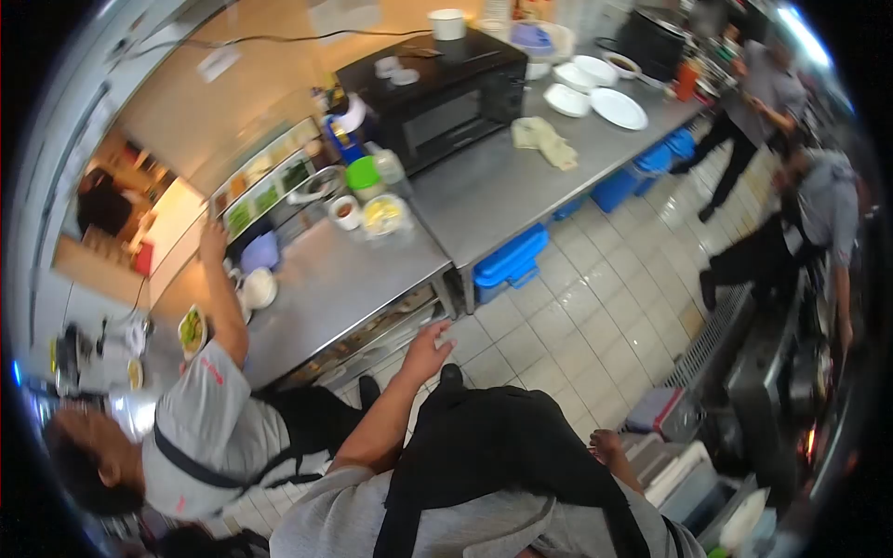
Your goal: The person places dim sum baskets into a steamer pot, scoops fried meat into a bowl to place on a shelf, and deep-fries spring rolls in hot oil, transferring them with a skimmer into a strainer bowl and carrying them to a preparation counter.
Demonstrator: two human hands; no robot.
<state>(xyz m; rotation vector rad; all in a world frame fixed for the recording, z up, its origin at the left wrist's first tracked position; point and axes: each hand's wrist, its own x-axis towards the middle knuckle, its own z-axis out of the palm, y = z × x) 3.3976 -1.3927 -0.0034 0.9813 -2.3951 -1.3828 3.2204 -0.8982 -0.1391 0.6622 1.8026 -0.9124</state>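
Observation:
My left hand [428, 352] is held out over the floor, near the front edge of the steel counter [344, 302]. Its fingers are apart and nothing is in them. Low at my right side hangs my right hand [606, 446], small in view, with fingers loosely bent and a little apart; I see nothing held. Close to it are stacked plastic containers [679, 474] and a grey box with a red edge [656, 409]. The black apron [493, 437] on my front lies between the two hands.
At left, a co-worker [209, 428] reaches toward trays of cut food [270, 191]. A black microwave [437, 98], white plates [619, 109] and a cloth [544, 141] lie along the counter. Blue bins [512, 260] stand beneath. Two people work at right, near a stove flame [810, 437].

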